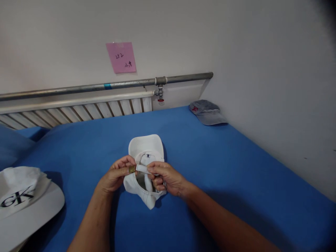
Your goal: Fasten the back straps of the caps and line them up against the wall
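Observation:
A white baseball cap [145,144] lies in the middle of the blue surface, its brim pointing away from me and its inside partly showing. Between finger and thumb, my left hand [115,175] pinches the brass-coloured buckle [131,169] at the back of the cap. My right hand [168,176] grips the white adjustment strap [142,169], whose end reaches the buckle. Whether the strap passes through the buckle I cannot tell. Both hands are closed, and the right fingers hide part of the cap's rim.
Another white cap [49,203] with black letters sits at the left edge. A grey cap [206,112] rests at the far right corner by the wall. Behind the blue sheet [78,147] run a radiator [112,108] and a metal pipe [126,84]. A pink note [121,57] hangs above.

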`<state>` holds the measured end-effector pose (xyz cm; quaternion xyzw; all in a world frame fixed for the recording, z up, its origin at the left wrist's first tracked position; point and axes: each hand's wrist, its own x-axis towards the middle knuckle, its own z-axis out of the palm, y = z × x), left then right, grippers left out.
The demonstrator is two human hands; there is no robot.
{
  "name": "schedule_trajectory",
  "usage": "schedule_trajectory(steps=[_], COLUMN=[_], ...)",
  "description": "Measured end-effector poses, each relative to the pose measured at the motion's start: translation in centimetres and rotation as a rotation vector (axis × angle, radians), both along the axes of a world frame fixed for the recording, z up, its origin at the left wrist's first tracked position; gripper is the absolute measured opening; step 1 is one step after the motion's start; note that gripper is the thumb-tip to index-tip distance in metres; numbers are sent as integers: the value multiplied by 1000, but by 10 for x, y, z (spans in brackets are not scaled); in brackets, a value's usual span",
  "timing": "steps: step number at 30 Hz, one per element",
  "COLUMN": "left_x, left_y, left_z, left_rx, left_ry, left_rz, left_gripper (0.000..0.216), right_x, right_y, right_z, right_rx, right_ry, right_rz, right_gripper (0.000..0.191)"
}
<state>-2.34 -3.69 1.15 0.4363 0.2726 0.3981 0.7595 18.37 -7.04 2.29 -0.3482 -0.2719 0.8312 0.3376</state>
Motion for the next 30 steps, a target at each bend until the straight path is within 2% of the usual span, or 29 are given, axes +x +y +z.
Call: schedule_trajectory(steps=[12, 18, 30], left_x=[1, 1, 4], left_y=[2, 2, 0], left_z=[-4, -3, 0], left_rx=[19, 11, 32], left_ry=[-18, 29, 80], left_rz=[-58, -47, -78], left_gripper=[14, 13, 14], right_x=[-2, -1, 2], right_y=[0, -1, 3], right_z=[1, 3, 2], right_rx=[-15, 16, 47], right_ry=[16, -49, -162], right_rz=[25, 11, 95], right_gripper=[19, 16, 14])
